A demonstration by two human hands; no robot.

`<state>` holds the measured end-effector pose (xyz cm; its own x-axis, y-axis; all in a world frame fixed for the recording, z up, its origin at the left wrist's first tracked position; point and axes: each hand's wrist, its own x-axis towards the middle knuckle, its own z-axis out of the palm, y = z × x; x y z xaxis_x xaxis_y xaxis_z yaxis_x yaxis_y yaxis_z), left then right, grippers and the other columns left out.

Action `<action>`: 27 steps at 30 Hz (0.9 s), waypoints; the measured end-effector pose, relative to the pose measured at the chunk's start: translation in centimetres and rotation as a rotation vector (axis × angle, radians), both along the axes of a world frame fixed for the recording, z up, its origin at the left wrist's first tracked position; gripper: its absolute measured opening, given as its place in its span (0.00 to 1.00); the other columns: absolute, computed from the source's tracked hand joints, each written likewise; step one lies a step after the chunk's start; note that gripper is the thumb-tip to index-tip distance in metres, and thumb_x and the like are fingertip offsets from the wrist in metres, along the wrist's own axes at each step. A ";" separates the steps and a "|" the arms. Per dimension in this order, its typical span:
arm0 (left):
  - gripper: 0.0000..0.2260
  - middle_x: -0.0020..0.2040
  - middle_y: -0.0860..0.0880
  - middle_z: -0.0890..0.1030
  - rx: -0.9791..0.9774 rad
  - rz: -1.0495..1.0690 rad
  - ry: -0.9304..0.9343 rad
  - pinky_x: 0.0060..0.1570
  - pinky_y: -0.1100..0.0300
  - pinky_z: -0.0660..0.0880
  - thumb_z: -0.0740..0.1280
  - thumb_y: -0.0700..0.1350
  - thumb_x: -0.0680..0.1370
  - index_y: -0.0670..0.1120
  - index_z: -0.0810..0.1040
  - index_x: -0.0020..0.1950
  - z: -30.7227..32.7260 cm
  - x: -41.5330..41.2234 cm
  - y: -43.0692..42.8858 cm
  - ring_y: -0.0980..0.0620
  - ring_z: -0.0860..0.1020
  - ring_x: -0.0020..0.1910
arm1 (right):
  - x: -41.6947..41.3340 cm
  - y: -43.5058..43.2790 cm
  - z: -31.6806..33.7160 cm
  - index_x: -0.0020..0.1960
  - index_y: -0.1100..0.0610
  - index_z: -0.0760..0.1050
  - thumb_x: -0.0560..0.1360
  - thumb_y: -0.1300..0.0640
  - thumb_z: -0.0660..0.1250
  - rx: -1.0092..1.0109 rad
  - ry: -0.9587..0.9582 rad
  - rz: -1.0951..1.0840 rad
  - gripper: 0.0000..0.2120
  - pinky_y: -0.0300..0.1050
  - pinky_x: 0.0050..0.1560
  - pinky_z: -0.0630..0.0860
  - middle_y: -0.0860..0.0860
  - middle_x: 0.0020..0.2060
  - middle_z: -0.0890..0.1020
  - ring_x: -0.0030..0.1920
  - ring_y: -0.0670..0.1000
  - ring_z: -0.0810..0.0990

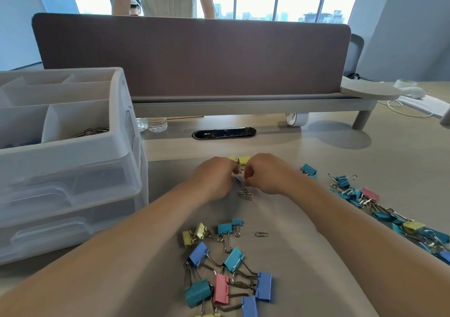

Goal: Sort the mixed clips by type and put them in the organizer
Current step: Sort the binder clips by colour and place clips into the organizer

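Left hand and right hand meet over the tabletop, fingers curled, pinching a small clip between them. The organizer at left holds a few paper clips; binder clips lie loose nearby, so sorting seems early.

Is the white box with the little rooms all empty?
No, a small heap of silver paper clips already lies in the front right compartment of the organizer.
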<state>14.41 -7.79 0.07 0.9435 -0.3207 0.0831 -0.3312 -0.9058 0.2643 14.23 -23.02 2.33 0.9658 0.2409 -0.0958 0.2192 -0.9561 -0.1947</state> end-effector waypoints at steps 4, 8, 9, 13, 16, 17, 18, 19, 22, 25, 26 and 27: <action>0.15 0.58 0.46 0.80 0.026 -0.031 0.040 0.46 0.56 0.72 0.66 0.45 0.77 0.52 0.78 0.64 -0.3 -0.3 -0.7 0.45 0.78 0.54 | -1.0 -0.4 -0.1 0.46 0.55 0.83 0.71 0.44 0.74 0.026 0.089 0.022 0.14 0.47 0.44 0.76 0.51 0.41 0.82 0.43 0.51 0.80; 0.08 0.50 0.46 0.81 -0.005 -0.036 0.036 0.44 0.54 0.75 0.65 0.41 0.76 0.48 0.80 0.54 -0.1 -0.7 -0.9 0.45 0.78 0.48 | -1.9 -0.2 0.0 0.44 0.56 0.80 0.73 0.50 0.71 -0.016 0.049 0.054 0.08 0.44 0.39 0.73 0.52 0.40 0.80 0.41 0.53 0.78; 0.07 0.47 0.46 0.80 -0.005 -0.034 0.034 0.44 0.53 0.75 0.65 0.40 0.76 0.47 0.80 0.51 -0.2 -0.8 -0.9 0.45 0.78 0.46 | -2.0 -0.2 -0.1 0.45 0.56 0.80 0.74 0.52 0.70 -0.031 0.039 0.052 0.07 0.43 0.38 0.72 0.52 0.40 0.80 0.41 0.54 0.78; 0.04 0.45 0.45 0.79 0.050 -0.014 0.035 0.44 0.52 0.76 0.64 0.40 0.78 0.45 0.79 0.47 -0.2 -1.2 -1.2 0.46 0.78 0.44 | -2.4 -0.3 -0.3 0.51 0.55 0.83 0.76 0.55 0.67 -0.028 0.036 0.041 0.08 0.43 0.41 0.75 0.52 0.46 0.82 0.44 0.53 0.80; 0.05 0.46 0.45 0.80 0.090 -0.002 0.054 0.48 0.50 0.78 0.64 0.41 0.79 0.44 0.79 0.49 -0.1 -1.4 -1.3 0.46 0.78 0.45 | -3.1 -0.8 -0.2 0.54 0.54 0.83 0.77 0.56 0.67 -0.014 0.037 0.050 0.09 0.44 0.46 0.76 0.52 0.49 0.83 0.48 0.53 0.80; 0.05 0.46 0.45 0.80 0.103 0.004 0.069 0.48 0.50 0.78 0.64 0.42 0.79 0.44 0.79 0.49 -0.1 -1.5 -1.4 0.46 0.78 0.45 | -3.3 -1.0 -0.2 0.54 0.54 0.83 0.77 0.56 0.67 -0.012 0.035 0.052 0.09 0.44 0.48 0.76 0.51 0.50 0.83 0.49 0.53 0.80; 0.06 0.46 0.45 0.80 0.113 0.010 0.087 0.49 0.49 0.78 0.64 0.43 0.79 0.44 0.79 0.48 -0.1 -1.6 -1.4 0.46 0.78 0.45 | -3.6 -1.1 -0.2 0.53 0.54 0.83 0.77 0.57 0.67 -0.009 0.036 0.055 0.08 0.44 0.49 0.76 0.51 0.51 0.83 0.50 0.53 0.80; 0.06 0.46 0.45 0.80 0.117 0.013 0.104 0.49 0.49 0.78 0.63 0.44 0.80 0.44 0.79 0.48 -0.1 -1.7 -1.4 0.46 0.78 0.46 | -3.8 -1.3 -0.1 0.53 0.54 0.83 0.77 0.57 0.67 -0.011 0.041 0.057 0.08 0.44 0.50 0.76 0.52 0.51 0.83 0.51 0.53 0.80; 0.08 0.45 0.44 0.80 0.119 0.011 0.131 0.48 0.49 0.78 0.62 0.43 0.80 0.43 0.79 0.46 0.1 -2.3 -1.7 0.45 0.79 0.45 | -4.7 -2.0 0.1 0.54 0.56 0.83 0.77 0.56 0.68 -0.028 0.072 0.060 0.08 0.43 0.48 0.75 0.52 0.50 0.83 0.50 0.53 0.80; 0.09 0.45 0.43 0.80 0.097 -0.003 0.146 0.47 0.50 0.77 0.62 0.42 0.80 0.41 0.80 0.45 0.4 -3.1 -2.1 0.45 0.79 0.44 | -5.4 -3.1 0.3 0.53 0.57 0.83 0.76 0.57 0.69 -0.021 0.117 0.063 0.08 0.43 0.48 0.75 0.52 0.50 0.84 0.50 0.52 0.80; 0.09 0.45 0.42 0.81 0.083 -0.005 0.150 0.46 0.50 0.77 0.62 0.41 0.79 0.40 0.80 0.44 0.5 -3.4 -2.3 0.45 0.79 0.44 | -5.8 -3.5 0.4 0.54 0.57 0.83 0.76 0.58 0.70 -0.019 0.132 0.063 0.08 0.43 0.48 0.74 0.52 0.50 0.83 0.51 0.52 0.80; 0.09 0.45 0.41 0.82 0.064 -0.010 0.154 0.46 0.50 0.77 0.62 0.41 0.79 0.40 0.81 0.44 0.6 -3.7 -2.5 0.44 0.80 0.44 | -6.0 -3.8 0.5 0.54 0.57 0.83 0.76 0.58 0.70 -0.010 0.146 0.063 0.08 0.42 0.47 0.73 0.51 0.50 0.84 0.51 0.52 0.80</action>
